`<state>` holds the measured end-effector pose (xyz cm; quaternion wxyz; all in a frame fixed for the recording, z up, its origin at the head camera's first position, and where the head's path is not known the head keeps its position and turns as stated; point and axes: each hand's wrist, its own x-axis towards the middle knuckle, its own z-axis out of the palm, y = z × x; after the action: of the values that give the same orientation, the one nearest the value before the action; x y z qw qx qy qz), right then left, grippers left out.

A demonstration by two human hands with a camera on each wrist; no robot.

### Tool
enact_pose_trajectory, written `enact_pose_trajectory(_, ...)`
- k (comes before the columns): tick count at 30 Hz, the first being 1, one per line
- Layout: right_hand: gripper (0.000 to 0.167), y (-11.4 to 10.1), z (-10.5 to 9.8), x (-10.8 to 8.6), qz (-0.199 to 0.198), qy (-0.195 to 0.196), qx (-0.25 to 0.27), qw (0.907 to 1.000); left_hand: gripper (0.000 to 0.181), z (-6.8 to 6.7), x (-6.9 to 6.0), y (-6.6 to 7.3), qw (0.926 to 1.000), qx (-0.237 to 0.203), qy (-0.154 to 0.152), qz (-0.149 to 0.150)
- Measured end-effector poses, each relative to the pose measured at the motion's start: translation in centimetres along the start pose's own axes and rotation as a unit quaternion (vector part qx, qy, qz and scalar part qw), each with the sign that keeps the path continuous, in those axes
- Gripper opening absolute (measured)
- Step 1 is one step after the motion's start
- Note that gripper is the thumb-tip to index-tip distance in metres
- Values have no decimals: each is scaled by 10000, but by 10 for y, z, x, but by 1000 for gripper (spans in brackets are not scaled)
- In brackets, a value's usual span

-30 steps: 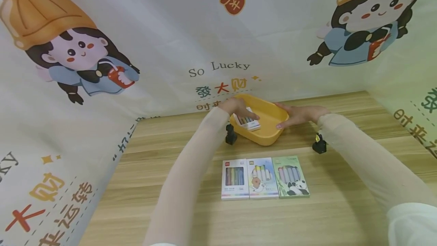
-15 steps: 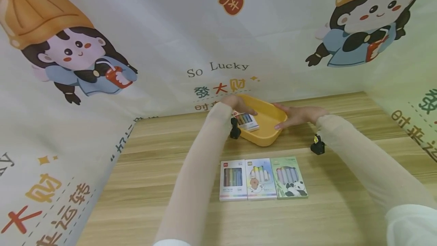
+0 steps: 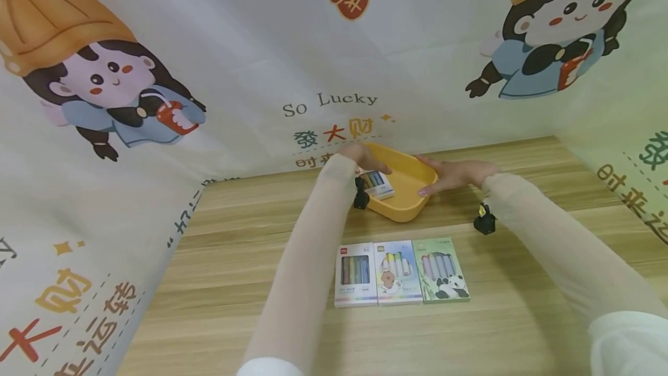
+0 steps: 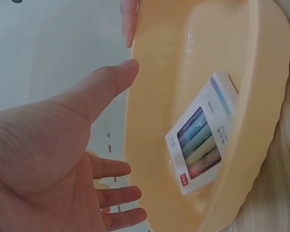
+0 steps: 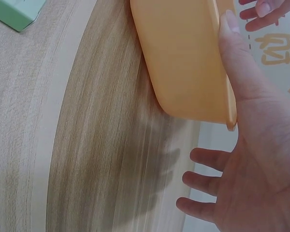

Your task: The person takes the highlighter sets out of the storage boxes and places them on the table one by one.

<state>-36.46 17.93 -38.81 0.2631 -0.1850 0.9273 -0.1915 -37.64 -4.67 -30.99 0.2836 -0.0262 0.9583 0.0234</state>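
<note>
A yellow plastic basin stands at the back of the wooden table. Inside its left part lies a white windowed box of coloured sticks, partly covered by my left hand in the head view. My left hand is at the basin's back left, thumb tip at the rim and other fingers loosely extended outside it. At the right corner, my right hand holds the basin between thumb and index finger. Its other fingers hang free outside.
In front of the basin, three similar boxes lie side by side: a white one, a pale blue one and a green panda one. A printed cloth wall rises behind the table.
My left hand has shifted slightly right and its thumb now uncovers more of the box inside the basin. The right hand and basin stay in place; the head view drifts a little.
</note>
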Motion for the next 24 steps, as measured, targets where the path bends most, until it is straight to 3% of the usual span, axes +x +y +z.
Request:
enact_pose_trajectory(4,112,1,-1,0,-50,-2,-3,10000,93,-1,-7,6,9999,94,47,-5)
enact_pose_trajectory(10,111,0,-1,0,7,-36,3,10000,95,-3,-18,13,9996,-157,20,-253)
enact_pose_trajectory(13,111,1,-1,0,32,-38,-22,10000,95,-2,-12,14,9994,-244,55,-256)
enact_pose_trajectory(20,111,4,-1,1,41,-2,-38,10000,101,2,20,11,9992,-373,45,114)
enact_pose_trajectory(24,109,3,0,2,23,-2,48,10000,102,2,24,11,9996,-291,66,-31)
